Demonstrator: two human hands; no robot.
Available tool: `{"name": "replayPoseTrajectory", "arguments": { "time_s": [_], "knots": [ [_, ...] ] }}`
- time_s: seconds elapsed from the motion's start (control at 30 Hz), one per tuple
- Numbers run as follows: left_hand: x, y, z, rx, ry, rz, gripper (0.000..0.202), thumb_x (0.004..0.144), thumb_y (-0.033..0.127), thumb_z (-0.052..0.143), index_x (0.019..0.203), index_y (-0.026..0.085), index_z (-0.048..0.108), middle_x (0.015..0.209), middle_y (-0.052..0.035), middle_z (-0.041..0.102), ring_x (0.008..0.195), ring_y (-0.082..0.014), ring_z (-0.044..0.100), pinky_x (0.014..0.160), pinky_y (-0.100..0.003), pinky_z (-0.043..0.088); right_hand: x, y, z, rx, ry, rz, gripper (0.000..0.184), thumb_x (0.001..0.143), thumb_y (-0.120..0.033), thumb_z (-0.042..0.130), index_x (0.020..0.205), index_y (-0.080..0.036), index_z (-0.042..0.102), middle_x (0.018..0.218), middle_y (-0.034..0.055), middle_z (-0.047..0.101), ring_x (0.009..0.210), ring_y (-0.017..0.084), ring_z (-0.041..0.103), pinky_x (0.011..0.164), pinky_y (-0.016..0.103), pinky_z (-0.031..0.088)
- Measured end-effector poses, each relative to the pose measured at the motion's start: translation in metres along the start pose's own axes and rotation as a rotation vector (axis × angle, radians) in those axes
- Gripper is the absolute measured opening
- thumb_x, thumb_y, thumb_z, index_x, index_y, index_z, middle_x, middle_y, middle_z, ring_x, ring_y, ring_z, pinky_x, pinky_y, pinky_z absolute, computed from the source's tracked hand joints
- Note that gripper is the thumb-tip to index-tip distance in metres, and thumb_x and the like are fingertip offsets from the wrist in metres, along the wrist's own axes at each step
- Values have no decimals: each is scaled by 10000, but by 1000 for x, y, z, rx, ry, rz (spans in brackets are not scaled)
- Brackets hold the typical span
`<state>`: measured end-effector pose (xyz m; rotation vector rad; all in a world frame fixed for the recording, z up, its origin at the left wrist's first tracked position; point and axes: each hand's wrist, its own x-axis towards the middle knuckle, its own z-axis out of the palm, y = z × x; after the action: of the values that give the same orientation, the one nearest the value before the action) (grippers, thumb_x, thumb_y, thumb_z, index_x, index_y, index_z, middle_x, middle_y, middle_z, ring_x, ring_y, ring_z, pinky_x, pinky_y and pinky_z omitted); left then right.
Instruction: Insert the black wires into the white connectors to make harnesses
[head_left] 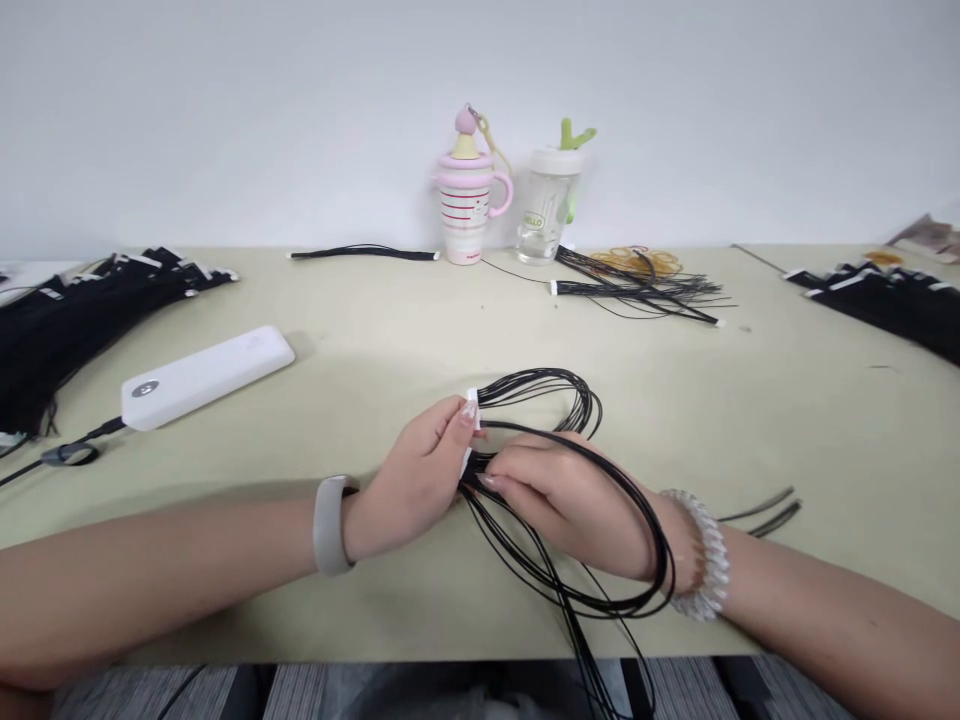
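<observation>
Near the front of the table, my left hand pinches white connectors at the ends of a bundle of thin black wires. Close beside it, my right hand has its thumb and fingers closed on the same wires, just right of a lower white connector. One loop of wire curves over the back of my right hand toward the wrist. Loose strands hang past the table's front edge. The palm-side fingers of both hands are partly hidden.
A white power bank with a black cable lies left. Piles of black wires sit at both sides. At the back stand a pink striped cup and a clear cup, near more wire bundles and yellow rubber bands.
</observation>
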<state>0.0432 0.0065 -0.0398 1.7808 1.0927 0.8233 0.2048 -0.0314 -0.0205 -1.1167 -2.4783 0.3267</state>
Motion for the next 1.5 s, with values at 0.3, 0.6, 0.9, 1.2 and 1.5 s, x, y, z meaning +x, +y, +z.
{"name": "replayPoseTrajectory", "arguments": {
  "time_s": [0.3, 0.6, 0.9, 1.2, 1.5],
  "knots": [
    [1, 3, -1, 67, -15, 31, 351, 894, 411, 282, 693, 155, 414, 668, 11, 445, 631, -90, 410, 613, -216, 350, 1, -2, -3, -159, -12, 30, 188, 783, -158, 430, 612, -156, 506, 618, -15, 545, 555, 80, 419, 541, 231, 330],
    [0, 4, -1, -13, -15, -27, 352, 890, 420, 289, 682, 159, 400, 653, 9, 425, 599, -91, 382, 590, -221, 339, -12, 58, -75, 92, 159, 513, 121, 722, -193, 566, 694, -146, 674, 494, -5, 582, 375, 43, 438, 371, 178, 341],
    [1, 4, 0, -62, -40, -43, 358, 890, 429, 290, 674, 159, 383, 655, 16, 424, 580, -77, 366, 575, -214, 324, -10, 72, -99, 870, 1055, 518, 178, 763, -97, 527, 900, -79, 639, 824, 109, 625, 582, 29, 500, 535, 259, 379],
    [0, 4, -2, -22, -37, -9, 356, 894, 421, 288, 681, 156, 392, 672, 11, 436, 609, -82, 382, 598, -218, 327, -5, 27, -52, 251, 377, 348, 157, 806, -266, 537, 716, -140, 565, 594, 0, 557, 498, 56, 461, 459, 190, 351],
    [-1, 4, -2, -31, -47, -33, 370, 890, 435, 297, 669, 152, 387, 639, 23, 403, 589, -72, 365, 573, -207, 319, 1, 17, -22, -121, 273, 217, 178, 871, -231, 426, 743, -148, 519, 660, -13, 555, 584, 61, 476, 569, 195, 337]
  ]
}}
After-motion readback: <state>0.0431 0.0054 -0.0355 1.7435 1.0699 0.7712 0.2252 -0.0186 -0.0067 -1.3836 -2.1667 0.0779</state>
